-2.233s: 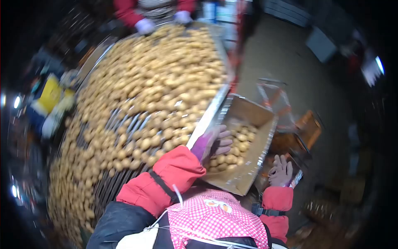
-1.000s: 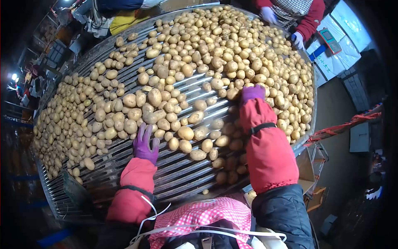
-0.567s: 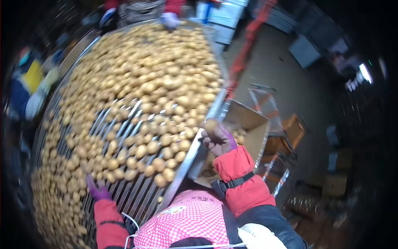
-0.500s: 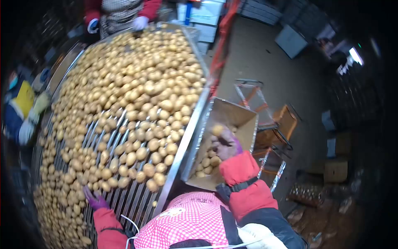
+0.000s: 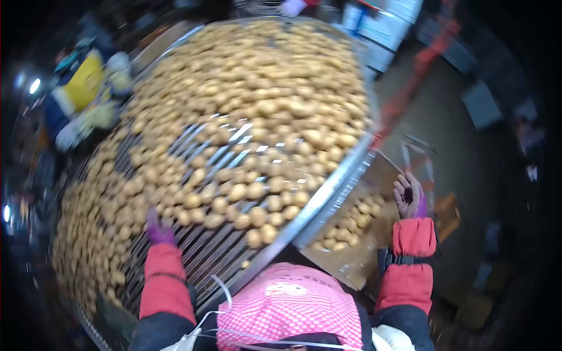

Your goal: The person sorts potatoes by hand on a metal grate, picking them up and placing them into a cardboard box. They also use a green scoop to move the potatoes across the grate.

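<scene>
Potatoes (image 5: 275, 108) are spread thickly over the slatted table (image 5: 293, 222), packed closest at its far part and left thinner toward its near edge, where dark slats are exposed. A further lot of potatoes (image 5: 353, 225) is held in an open cardboard box (image 5: 383, 181) set just beside the table's right edge.

By the near left part of the table, the left hand (image 5: 158, 229) is placed against the potatoes; its fingertips are blurred, so whether anything is gripped cannot be told. To the right of the table, the right hand (image 5: 408, 198) is raised by the box's outer side, palm turned up and fingers loosely curled, the grip fairly wide, with no potato seen in it. Whether the box is touched cannot be told.

Potatoes might be rolled off the table's right edge if the loose ones there were pushed hard, and could be missed by the box if dropped wide. Skins might be bruised by a fall onto others, and the box's wall could be bent if leaned on by the forearm.

The potatoes look pale yellow-brown, round to oval, mixed in size and fairly smooth; finer marks are hidden by blur.
</scene>
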Available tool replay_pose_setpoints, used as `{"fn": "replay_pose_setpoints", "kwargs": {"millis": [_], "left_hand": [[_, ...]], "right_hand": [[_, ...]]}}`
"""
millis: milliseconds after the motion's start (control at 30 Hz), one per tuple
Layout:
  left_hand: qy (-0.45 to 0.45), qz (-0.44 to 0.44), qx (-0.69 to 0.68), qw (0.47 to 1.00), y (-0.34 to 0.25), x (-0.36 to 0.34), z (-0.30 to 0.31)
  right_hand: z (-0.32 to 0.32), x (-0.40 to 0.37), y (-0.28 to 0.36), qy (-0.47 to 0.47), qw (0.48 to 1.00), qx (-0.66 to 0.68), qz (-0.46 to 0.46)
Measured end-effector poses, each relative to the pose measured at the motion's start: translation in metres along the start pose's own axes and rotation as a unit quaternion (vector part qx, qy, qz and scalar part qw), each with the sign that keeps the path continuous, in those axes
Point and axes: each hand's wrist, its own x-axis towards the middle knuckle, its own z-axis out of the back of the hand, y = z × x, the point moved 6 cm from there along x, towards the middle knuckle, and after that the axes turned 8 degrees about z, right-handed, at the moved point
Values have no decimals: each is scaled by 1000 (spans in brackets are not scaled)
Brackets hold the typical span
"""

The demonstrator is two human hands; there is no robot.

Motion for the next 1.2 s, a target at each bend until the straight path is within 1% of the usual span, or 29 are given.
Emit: {"fn": "replay_pose_setpoints", "kwargs": {"millis": [67,100,133,167,200,233,267,300,333,367,400,467,500,533,667,733,767,800,833,867,900,933,967,1000,1067,1133,1200], "left_hand": [[-15,27,-21,999,-50,7,32],[-15,30,-16,999,-54,10,35],[-13,33,-12,999,-53,10,35],[-9,34,-10,999,-52,8,36],[-2,51,-10,999,-55,8,39],[5,67,-10,998,-59,10,44],[12,81,-12,997,-60,12,44],[5,76,-8,997,-58,12,44],[5,78,-11,997,-57,12,44],[6,80,-14,997,-56,13,44],[5,81,-16,997,-55,14,45],[0,75,-17,997,-59,17,49],[2,76,-12,997,-60,19,50],[5,77,-5,997,-61,19,51],[35,120,-17,992,-59,19,53],[39,123,-26,991,-53,17,49],[40,122,-29,991,-53,17,49],[41,120,-34,991,-53,16,49],[44,122,-33,991,-52,16,48],[47,122,-31,991,-52,15,49],[48,124,-28,991,-54,16,50],[48,126,-25,991,-54,18,51],[44,128,-25,990,-53,20,50],[43,131,-24,990,-54,20,50],[47,135,-20,990,-55,15,52],[46,134,-19,990,-54,17,51],[40,129,-24,991,-53,15,49]], "right_hand": [[-94,13,-39,128,990,-64,2],[-152,-7,-34,141,971,-189,42],[-183,4,-59,231,951,-191,79],[-227,2,-72,290,901,-267,178],[-281,-17,-69,337,836,-334,276],[-317,-22,-80,352,799,-387,296],[-357,-33,-83,398,739,-417,349],[-388,-27,-105,431,702,-434,366],[-415,-28,-120,440,599,-491,454],[-451,-27,-134,496,543,-518,436],[-476,-15,-162,447,457,-584,500],[-524,-3,-194,468,340,-706,409],[-541,1,-208,464,312,-738,379],[-552,4,-216,453,303,-758,357],[-563,1,-233,418,300,-806,294],[-562,1,-232,411,311,-812,273],[-562,3,-229,411,321,-811,263],[-560,8,-227,420,343,-796,269],[-558,21,-230,466,379,-735,315],[-547,22,-211,477,439,-711,270],[-524,32,-200,493,648,-527,242],[-499,39,-191,472,806,-301,192],[-485,29,-183,445,865,-225,50],[-474,13,-170,402,899,-145,-98],[-474,-37,-162,417,893,-108,-130],[-483,-62,-182,511,844,-133,-94],[-505,-105,-212,614,741,-268,44]]}}
